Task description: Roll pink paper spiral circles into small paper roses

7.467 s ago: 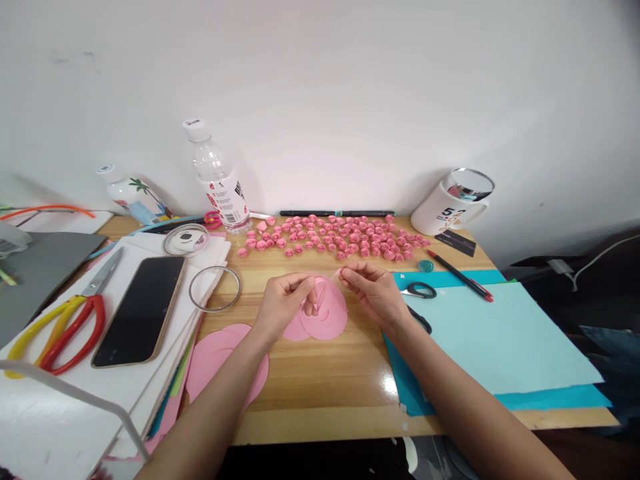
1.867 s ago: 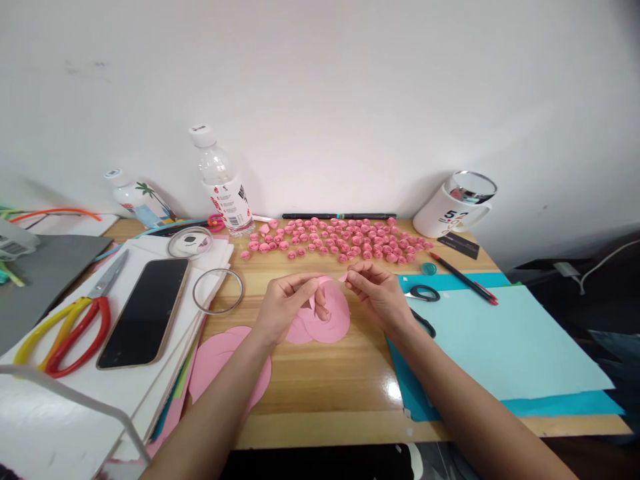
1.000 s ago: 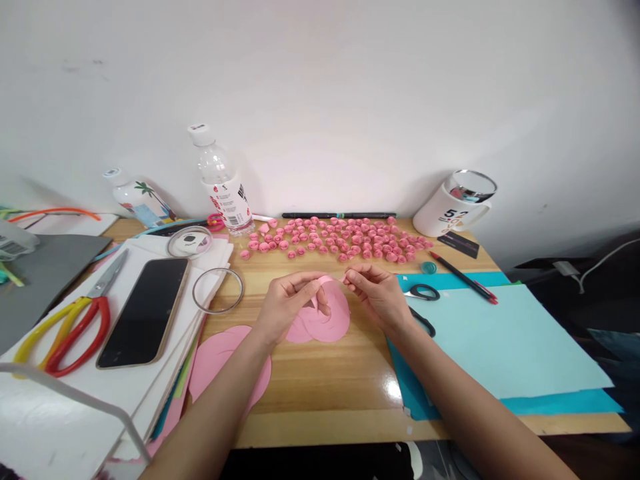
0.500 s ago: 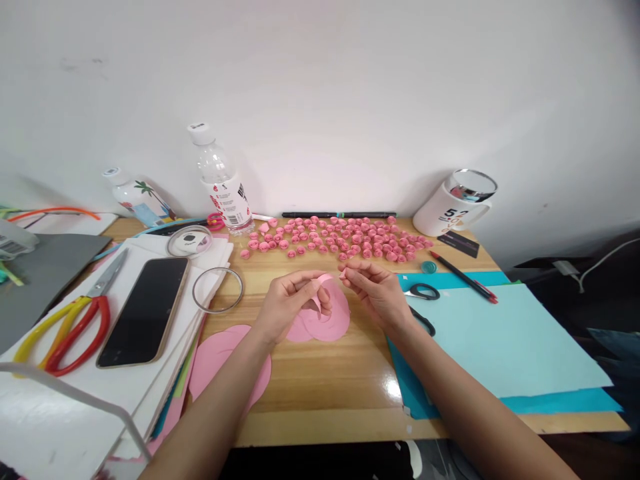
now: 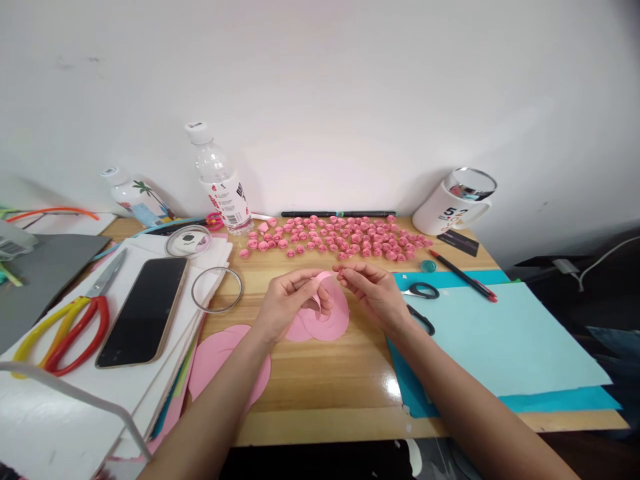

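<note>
My left hand (image 5: 287,300) pinches the edge of a pink paper spiral (image 5: 327,317) that lies on the wooden desk (image 5: 320,387). My right hand (image 5: 373,290) is closed on the spiral's free end, thumb and fingers pressed together just above it. Both hands meet over the middle of the desk. Behind them, many small rolled pink paper roses (image 5: 340,241) are spread in a band. A larger pink paper disc (image 5: 220,363) lies under my left forearm.
Left: a phone (image 5: 143,310), red-and-yellow scissors (image 5: 65,327), a clear ring (image 5: 216,289), a round lid (image 5: 189,241), two bottles (image 5: 217,180). Right: light blue paper sheets (image 5: 495,340), black scissors (image 5: 420,300), a red pen (image 5: 460,275), a white mug (image 5: 453,203). A black marker (image 5: 335,214) lies by the wall.
My right hand has shifted slightly left, closer to my left hand, still pinching the paper strip's end. The spiral has barely moved.
</note>
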`<state>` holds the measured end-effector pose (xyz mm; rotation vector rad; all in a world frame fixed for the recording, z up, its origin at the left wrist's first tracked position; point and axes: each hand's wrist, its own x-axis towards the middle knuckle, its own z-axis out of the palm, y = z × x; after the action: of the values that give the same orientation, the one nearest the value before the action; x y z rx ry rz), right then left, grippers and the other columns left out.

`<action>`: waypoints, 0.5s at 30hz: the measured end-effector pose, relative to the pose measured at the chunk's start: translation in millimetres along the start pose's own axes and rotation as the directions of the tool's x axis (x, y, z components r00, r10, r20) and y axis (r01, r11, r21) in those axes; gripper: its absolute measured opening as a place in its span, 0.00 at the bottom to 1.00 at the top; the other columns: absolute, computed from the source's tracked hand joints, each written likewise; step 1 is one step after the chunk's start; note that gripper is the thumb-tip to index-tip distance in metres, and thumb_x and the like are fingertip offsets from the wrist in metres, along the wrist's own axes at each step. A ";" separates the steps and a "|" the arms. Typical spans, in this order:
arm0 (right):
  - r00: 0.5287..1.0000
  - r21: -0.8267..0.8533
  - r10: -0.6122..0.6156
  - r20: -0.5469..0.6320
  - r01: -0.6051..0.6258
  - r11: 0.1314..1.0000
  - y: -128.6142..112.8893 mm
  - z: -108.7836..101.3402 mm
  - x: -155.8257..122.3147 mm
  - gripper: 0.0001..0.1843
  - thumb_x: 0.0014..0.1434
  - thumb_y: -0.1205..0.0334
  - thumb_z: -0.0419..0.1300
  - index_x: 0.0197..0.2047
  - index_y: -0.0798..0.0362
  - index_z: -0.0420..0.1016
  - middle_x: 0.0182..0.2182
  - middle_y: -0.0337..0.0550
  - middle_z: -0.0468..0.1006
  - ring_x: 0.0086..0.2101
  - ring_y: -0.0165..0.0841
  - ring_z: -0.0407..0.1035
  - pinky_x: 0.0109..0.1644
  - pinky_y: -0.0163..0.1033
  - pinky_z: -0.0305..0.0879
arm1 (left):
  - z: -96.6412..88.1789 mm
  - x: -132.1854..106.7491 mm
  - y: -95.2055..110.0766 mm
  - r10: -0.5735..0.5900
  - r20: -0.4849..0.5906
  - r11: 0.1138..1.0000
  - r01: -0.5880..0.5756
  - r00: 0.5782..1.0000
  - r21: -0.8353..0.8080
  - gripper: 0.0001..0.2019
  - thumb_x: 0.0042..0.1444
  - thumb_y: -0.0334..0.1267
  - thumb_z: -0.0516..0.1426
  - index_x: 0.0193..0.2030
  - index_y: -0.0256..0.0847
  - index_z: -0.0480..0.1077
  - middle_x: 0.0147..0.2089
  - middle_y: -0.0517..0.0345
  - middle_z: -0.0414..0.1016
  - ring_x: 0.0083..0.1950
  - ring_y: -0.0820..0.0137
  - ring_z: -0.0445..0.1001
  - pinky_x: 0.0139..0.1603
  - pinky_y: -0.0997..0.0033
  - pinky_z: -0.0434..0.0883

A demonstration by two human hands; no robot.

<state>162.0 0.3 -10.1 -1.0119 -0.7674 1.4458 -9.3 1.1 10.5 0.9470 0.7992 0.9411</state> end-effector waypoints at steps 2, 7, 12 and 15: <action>1.000 -0.007 0.008 0.005 -0.008 1.000 0.0 -0.4 0.0 0.09 0.42 0.60 0.70 0.29 0.51 0.79 0.31 0.40 0.80 0.28 0.26 0.70 0.39 0.34 0.68 | -0.4 0.2 0.5 0.003 0.000 1.000 -0.003 1.000 -0.001 0.14 0.52 0.38 0.60 0.43 0.32 0.71 0.26 0.56 0.74 0.24 0.71 0.73 0.27 0.70 0.69; 1.000 -0.001 0.014 0.018 -0.014 1.000 1.3 -2.6 0.5 0.09 0.41 0.61 0.71 0.28 0.51 0.79 0.29 0.39 0.80 0.27 0.26 0.70 0.37 0.32 0.67 | 0.0 0.1 0.3 0.002 -0.002 1.000 -0.002 1.000 0.002 0.13 0.52 0.38 0.60 0.42 0.32 0.71 0.26 0.56 0.74 0.24 0.71 0.73 0.26 0.70 0.69; 1.000 -0.022 0.003 0.021 -0.002 1.000 0.9 -3.0 -0.1 0.09 0.41 0.61 0.71 0.26 0.51 0.77 0.24 0.36 0.77 0.24 0.25 0.68 0.33 0.33 0.66 | 0.8 -0.5 -1.0 -0.022 0.014 0.999 0.021 1.000 0.046 0.14 0.51 0.40 0.60 0.42 0.33 0.72 0.27 0.55 0.74 0.25 0.70 0.73 0.27 0.70 0.70; 0.999 -0.035 -0.016 0.030 0.017 0.999 1.0 -2.7 -0.4 0.09 0.41 0.60 0.71 0.25 0.52 0.77 0.23 0.36 0.76 0.24 0.25 0.67 0.32 0.33 0.65 | 0.1 -0.4 -1.8 -0.024 0.024 0.997 0.023 0.999 0.068 0.14 0.52 0.39 0.60 0.43 0.33 0.72 0.27 0.54 0.75 0.26 0.71 0.73 0.29 0.70 0.70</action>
<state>164.1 -0.4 -12.1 -1.0103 -0.8235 1.4402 -8.9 0.2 8.9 1.0037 0.8237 0.8849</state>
